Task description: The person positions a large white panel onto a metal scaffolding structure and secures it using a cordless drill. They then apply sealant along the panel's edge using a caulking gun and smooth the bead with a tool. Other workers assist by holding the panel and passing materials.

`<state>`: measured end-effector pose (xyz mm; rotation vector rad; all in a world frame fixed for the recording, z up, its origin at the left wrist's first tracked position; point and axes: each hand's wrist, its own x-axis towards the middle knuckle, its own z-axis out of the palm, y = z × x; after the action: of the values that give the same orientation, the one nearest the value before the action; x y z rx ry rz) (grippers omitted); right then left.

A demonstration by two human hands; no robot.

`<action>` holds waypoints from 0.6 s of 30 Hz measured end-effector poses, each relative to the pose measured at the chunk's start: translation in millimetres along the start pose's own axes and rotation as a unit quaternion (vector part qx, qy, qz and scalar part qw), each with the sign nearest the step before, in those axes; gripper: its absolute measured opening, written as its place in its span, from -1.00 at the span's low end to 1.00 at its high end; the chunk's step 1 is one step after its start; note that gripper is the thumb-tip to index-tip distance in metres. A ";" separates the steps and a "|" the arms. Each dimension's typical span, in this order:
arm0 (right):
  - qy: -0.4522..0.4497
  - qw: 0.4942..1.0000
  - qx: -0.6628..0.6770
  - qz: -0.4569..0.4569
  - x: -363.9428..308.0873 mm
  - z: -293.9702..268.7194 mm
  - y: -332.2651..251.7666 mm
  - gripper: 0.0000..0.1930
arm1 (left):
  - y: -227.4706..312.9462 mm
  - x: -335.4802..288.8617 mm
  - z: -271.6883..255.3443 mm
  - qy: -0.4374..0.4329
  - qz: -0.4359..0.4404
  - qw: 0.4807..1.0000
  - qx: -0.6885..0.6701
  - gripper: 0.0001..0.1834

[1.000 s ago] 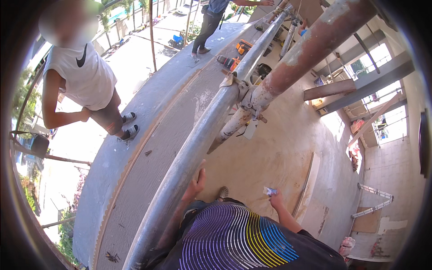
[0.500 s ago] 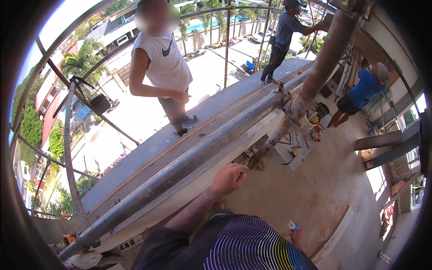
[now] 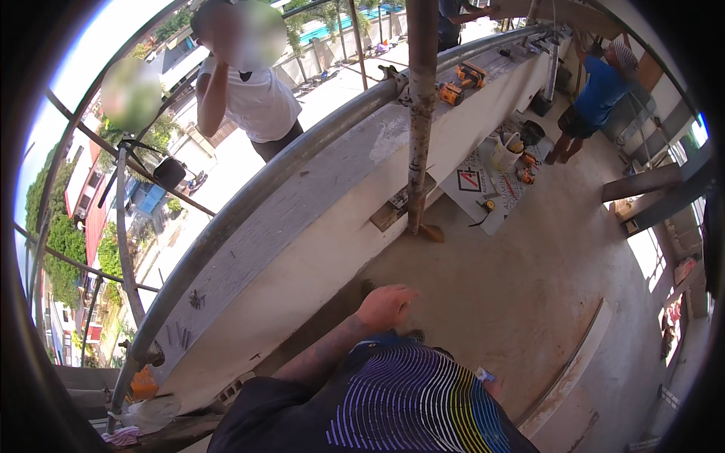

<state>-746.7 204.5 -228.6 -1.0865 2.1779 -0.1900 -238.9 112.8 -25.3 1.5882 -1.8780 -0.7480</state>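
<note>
My left hand [image 3: 385, 308] is raised in front of my chest, its fingers curled closed. Whatever it may hold is hidden. Low at my right side, my right hand [image 3: 493, 386] is mostly covered by my shirt. A small white-and-blue object [image 3: 484, 374] sticks out of its grip, too small to identify. Ahead on my left runs a concrete ledge [image 3: 302, 181] with a metal pipe rail [image 3: 226, 208] along it. Several nails [image 3: 181, 334] lie on its near end, and an orange-and-black cordless drill [image 3: 463, 83] rests farther along.
A vertical scaffold pipe [image 3: 420, 143] stands ahead. On the floor, a printed panel [image 3: 464, 185] carries a tape measure [image 3: 489, 205] and tools beside a white bucket [image 3: 506, 151]. One person in white [image 3: 260, 106] stands beyond the ledge; another in blue [image 3: 600, 90] works at right. A curved strip [image 3: 566, 370] lies nearby.
My view has shifted, so more of the ledge top, the nails and the drill show. The person in white has raised a hand to the head. My left hand stays closed.
</note>
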 end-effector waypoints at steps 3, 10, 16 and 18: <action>-0.016 1.000 0.007 -0.011 17.7 14.5 84.8 -0.65 | 27.9 7.3 0.8 -0.064 -0.027 0.997 -0.025 -0.66; 0.048 0.994 0.093 0.028 79.1 47.6 118.4 -0.74 | 70.7 85.4 9.1 -0.043 0.016 0.999 0.009 -0.60; 0.096 0.963 0.248 0.052 125.2 49.5 102.8 -0.65 | 212.8 263.9 -44.8 -0.053 0.084 0.992 0.071 -0.22; 0.044 0.953 0.291 0.065 104.6 37.7 68.8 -0.64 | 246.5 319.4 -66.9 0.007 0.140 0.983 0.117 -0.06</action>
<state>-810.9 176.2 -338.9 -0.6053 2.0577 -0.7780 -400.7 -171.8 219.6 1.4134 -2.1847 -0.4056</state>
